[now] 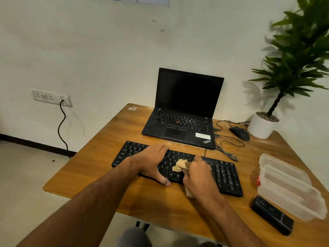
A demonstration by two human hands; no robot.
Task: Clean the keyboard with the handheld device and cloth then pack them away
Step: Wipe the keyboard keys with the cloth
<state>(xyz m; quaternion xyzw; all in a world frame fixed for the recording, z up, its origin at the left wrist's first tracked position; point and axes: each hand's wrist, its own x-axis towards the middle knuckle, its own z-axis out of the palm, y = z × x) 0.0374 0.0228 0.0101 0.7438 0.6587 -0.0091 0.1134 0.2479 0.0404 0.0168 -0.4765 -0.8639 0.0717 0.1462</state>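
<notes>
- The black keyboard lies across the middle of the wooden counter, its long side running from the left edge down toward the right.
- The left hand lies flat over the keyboard's left-middle keys, fingers straight and spread toward the far row, thumb hooked over the near edge; its grip is wide and holds nothing, only pressing the keyboard down.
- The right hand has its fingers curled round a crumpled tan cloth, a narrow grip holding the cloth against the keys near the middle of the keyboard.
- A further bit of the cloth shows under the right wrist, at the keyboard's near edge.
- The black handheld device lies on the counter at the near right, well apart from both hands and just beside a clear plastic container.
- The container sits to the right of the keyboard, with something red at its left side, too small to tell.
- Behind the keyboard stands an open black laptop with a dark screen.
- A black mouse and loose cables lie to the laptop's right.
- A green plant in a white pot stands at the far right corner.
- A wall socket with a black cord plugged in sits on the left wall.
</notes>
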